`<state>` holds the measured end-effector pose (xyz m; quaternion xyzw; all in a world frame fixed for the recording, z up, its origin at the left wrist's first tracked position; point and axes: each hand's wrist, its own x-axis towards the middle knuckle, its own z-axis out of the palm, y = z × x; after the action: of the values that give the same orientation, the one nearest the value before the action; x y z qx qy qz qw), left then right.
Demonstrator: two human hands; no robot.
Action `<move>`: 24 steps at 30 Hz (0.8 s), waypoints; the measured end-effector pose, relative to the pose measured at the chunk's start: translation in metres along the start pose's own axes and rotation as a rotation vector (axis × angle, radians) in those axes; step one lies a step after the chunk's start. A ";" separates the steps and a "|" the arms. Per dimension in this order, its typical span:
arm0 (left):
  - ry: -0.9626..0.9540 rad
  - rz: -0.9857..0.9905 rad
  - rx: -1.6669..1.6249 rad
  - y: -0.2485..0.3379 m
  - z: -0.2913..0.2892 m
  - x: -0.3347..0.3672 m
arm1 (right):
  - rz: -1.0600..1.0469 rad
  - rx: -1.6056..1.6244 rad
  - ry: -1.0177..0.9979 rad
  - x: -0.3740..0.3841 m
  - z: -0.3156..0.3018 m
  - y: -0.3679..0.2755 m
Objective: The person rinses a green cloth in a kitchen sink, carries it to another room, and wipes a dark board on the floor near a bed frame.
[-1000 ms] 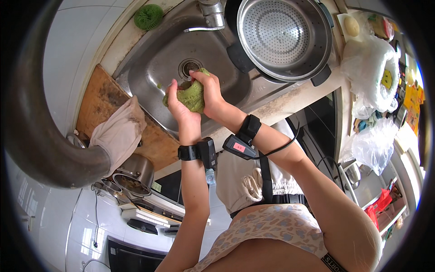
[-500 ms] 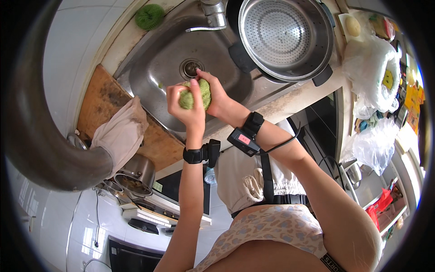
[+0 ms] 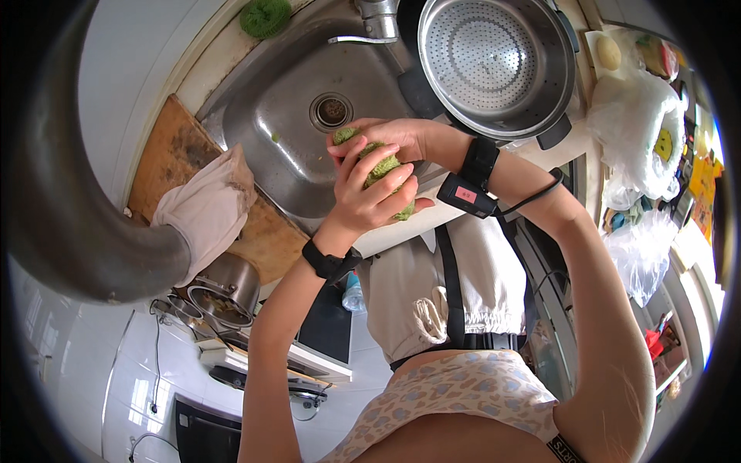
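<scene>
Both my hands grip a bunched light-green dishcloth (image 3: 380,166) over the near right edge of the metal sink (image 3: 297,85). My left hand (image 3: 363,197) is wrapped across the cloth, its fingers lying over the top. From the far right, my right hand (image 3: 401,137) closes round the other side, partly hidden behind the cloth and left fingers. The drain (image 3: 332,111) lies just beyond my hands, with small green bits on the basin floor. A faucet (image 3: 378,21) stands at the sink's far side.
A steel pot with a perforated steamer insert (image 3: 478,58) sits right of the sink. A green scrubber (image 3: 265,17) lies on the far-left rim. Left of the sink are a brown board (image 3: 166,147), a pale cloth (image 3: 202,208) and a thick curved pipe (image 3: 69,231). Plastic bags (image 3: 637,131) lie at right.
My hands have turned and shifted slightly right. The dishcloth, a round ball before, is now stretched longer between them, and the left fingers lie across it. The drain has come into fuller view.
</scene>
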<state>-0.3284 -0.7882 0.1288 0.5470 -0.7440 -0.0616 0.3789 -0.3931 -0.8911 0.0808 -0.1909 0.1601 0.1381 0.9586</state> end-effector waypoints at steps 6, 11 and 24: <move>-0.031 0.025 0.089 0.014 0.014 -0.006 | 0.225 -0.481 -0.002 0.008 0.000 -0.005; -0.121 0.187 0.086 -0.004 0.022 -0.015 | 0.181 -0.695 -0.003 0.018 0.006 -0.003; -0.577 0.353 0.102 -0.055 0.057 -0.030 | -0.021 -1.547 0.153 0.060 -0.021 0.010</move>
<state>-0.3183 -0.8027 0.0459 0.3879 -0.9058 -0.1099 0.1300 -0.3466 -0.8786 0.0377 -0.8161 0.0822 0.1878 0.5404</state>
